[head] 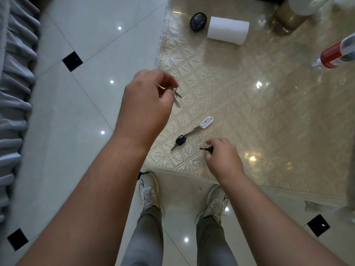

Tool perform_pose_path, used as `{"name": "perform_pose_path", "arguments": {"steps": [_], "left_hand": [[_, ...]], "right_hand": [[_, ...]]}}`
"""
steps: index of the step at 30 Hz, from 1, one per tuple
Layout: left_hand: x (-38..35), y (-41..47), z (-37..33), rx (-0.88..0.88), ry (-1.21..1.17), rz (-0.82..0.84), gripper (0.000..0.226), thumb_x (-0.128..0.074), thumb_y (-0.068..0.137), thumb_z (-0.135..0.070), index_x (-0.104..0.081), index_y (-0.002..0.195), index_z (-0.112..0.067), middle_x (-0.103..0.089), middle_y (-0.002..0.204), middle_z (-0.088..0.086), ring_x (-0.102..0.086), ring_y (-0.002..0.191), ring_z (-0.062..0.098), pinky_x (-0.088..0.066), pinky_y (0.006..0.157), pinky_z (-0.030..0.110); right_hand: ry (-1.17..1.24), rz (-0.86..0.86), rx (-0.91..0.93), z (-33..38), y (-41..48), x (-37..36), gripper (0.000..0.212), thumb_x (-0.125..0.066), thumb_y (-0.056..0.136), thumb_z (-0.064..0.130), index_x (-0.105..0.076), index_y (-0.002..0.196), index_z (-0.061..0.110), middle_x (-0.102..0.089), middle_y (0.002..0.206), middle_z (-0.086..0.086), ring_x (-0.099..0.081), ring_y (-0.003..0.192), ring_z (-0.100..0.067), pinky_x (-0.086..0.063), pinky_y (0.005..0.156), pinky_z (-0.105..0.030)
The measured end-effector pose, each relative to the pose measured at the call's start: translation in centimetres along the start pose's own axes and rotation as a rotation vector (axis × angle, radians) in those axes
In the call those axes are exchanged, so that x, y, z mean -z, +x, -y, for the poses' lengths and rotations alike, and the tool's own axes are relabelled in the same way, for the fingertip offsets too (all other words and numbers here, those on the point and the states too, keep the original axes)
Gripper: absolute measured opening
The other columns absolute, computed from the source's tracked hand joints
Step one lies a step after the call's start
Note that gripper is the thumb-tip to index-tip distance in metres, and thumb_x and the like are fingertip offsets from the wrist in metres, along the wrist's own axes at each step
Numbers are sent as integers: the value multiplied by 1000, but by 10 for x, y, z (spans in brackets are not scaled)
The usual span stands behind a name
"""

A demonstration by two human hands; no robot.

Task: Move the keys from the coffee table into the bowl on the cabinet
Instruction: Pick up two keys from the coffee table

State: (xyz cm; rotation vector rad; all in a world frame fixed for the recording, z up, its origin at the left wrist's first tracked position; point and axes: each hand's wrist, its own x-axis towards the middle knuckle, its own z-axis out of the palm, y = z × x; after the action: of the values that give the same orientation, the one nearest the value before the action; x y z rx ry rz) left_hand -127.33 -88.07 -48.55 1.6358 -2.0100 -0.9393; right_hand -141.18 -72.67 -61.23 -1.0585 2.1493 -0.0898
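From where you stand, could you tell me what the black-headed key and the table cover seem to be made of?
Black-headed key: apparently a matte plastic head on a dull silver metal blade. Table cover: probably clear glossy vinyl or plastic over embossed cream fabric, judging by sharp lamp reflections and the lacy edge; uncertain.

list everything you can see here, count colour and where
keys on table: two, one black-headed, one with white tag, near front edge
key bunch: one, silver, held in left hand
small key: one, dark, pinched in right hand
paper roll: one, white, lying far side
oval object: one, dark blue, beside roll
bottle: one, red label, right edge
table cover: one, cream
hands: left, right
shoes: two, pale, on floor
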Motion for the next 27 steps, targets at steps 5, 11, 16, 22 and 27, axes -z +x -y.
{"name": "perform_pose_path", "arguments": {"steps": [5,11,16,22,27], "left_hand": [[-3,-5,-5,-24,-26,-8,19,-63,87,-15,-72,95,-29,-62,94,-13,-60,84,-6,-46,74,9],[-6,-5,-10,-32,-43,13,19,-63,87,-15,-73,94,-30,-62,94,-15,-62,85,-2,-51,76,16],[-4,-4,-16,-63,-15,16,20,-65,86,-15,-73,94,-31,-62,93,-15,-61,85,-4,-50,76,14],[9,-9,-38,-101,-14,43,18,-64,87,-16,-74,95,-29,-64,94,-13,-63,85,-1,-51,78,18],[42,-26,-76,-146,-32,57,18,-66,87,-16,-73,95,-30,-64,94,-13,-63,84,-2,-51,78,16]], "right_hand": [[18,-84,-3,-6,-2,-9,33,-55,83,-6,-68,107,12,-57,111,-2,-48,105,-26,-45,78,-33],[-98,-93,-123,-7,-4,-13,25,-54,85,2,-58,106,16,-58,111,-4,-46,105,-29,-43,83,-39],[-62,0,-177,-12,-7,-10,18,-51,86,3,-57,98,15,-56,109,-10,-56,92,-32,-45,74,-35],[135,-188,-81,6,-23,36,10,-56,92,10,-55,98,17,-48,101,-4,-54,66,-20,-46,59,-34],[290,-271,-27,25,-58,106,19,-59,88,5,-65,97,21,-58,97,2,-54,76,-7,-37,58,-13]]}}
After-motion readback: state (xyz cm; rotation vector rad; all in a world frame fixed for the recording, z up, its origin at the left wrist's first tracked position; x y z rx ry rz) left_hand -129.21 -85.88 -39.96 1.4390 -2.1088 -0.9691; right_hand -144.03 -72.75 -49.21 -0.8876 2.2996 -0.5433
